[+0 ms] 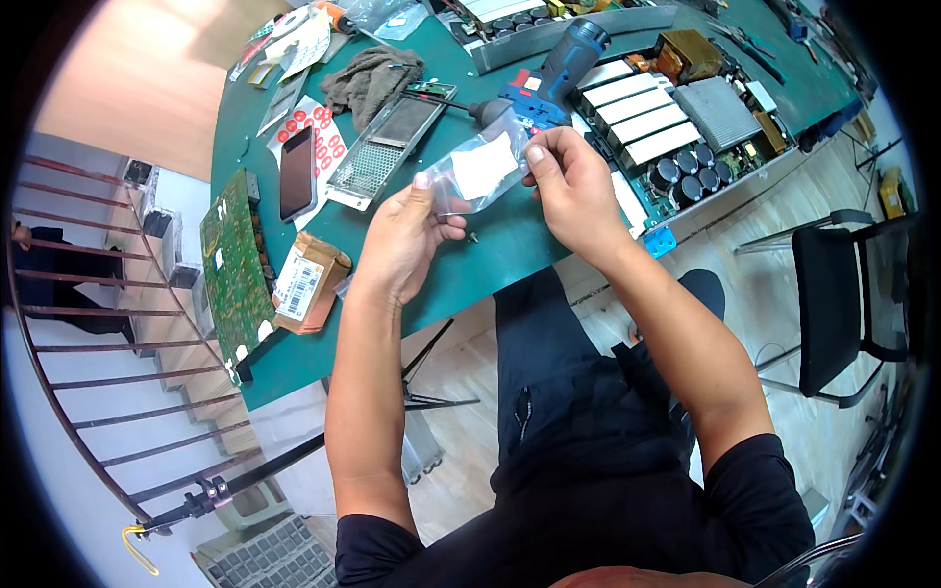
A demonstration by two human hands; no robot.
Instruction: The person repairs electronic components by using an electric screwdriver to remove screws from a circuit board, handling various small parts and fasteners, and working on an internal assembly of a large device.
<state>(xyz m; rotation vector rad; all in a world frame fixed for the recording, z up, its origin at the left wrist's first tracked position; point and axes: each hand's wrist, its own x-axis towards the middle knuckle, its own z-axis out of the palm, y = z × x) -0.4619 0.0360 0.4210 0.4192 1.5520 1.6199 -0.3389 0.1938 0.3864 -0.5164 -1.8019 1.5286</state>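
Note:
Between my two hands a small clear plastic bag (477, 172) is held up above the green work mat, with a white slip showing inside it. My left hand (407, 235) pinches the bag's left end between thumb and fingers. At the other end, my right hand (573, 186) grips the bag with thumb and curled fingers. Just behind the bag lies a blue cordless drill (549, 86), its bit pointing left. A perforated metal panel (377, 157) rests left of the drill, partly behind the bag.
The green table (461, 274) carries a phone (297, 172), a grey cloth (372, 80), a green circuit board (233, 265) and a small cardboard box (310, 282) at left. An opened power unit (686, 127) sits at right. A black chair (828, 304) and stair railing (118, 343) flank the table.

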